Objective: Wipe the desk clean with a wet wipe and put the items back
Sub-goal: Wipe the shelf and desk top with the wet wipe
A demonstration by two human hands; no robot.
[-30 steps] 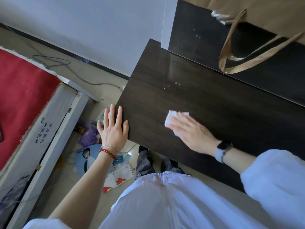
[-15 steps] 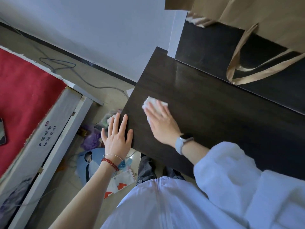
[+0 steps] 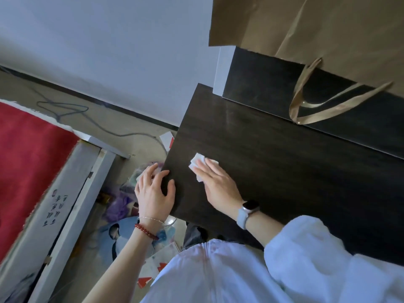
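Wiping: the right hand (image 3: 218, 184) lay flat on the wet wipe (image 3: 197, 162) with straight fingers and pressed it on the dark desk (image 3: 284, 182), a bit left of the middle of the frame.
Where the wipe was: under the fingertips, near the left edge of the desk, with its white corners poking out.
Left hand: the left hand (image 3: 154, 191) rested on the desk corner with fingers spread and a little bent, holding nothing.
What could go wrong: the wipe was small and close to the edge, so a long push to the left could slide it off onto the floor (image 3: 131, 119).
Another worry: the wipe could bunch up under the fingers, and then part of the desk would stay dirty.
Bag: a brown paper bag (image 3: 328, 29) sat at the upper right on the raised dark shelf (image 3: 273, 84), its handle (image 3: 306, 101) hanging down over the shelf front.
Inside the bag: I could not tell; the opening was hidden.
Bag worry: a wide swing of the arm might bump the handle.
Things to put back: papers and pictures (image 3: 122, 235) lay on the floor at the lower left.
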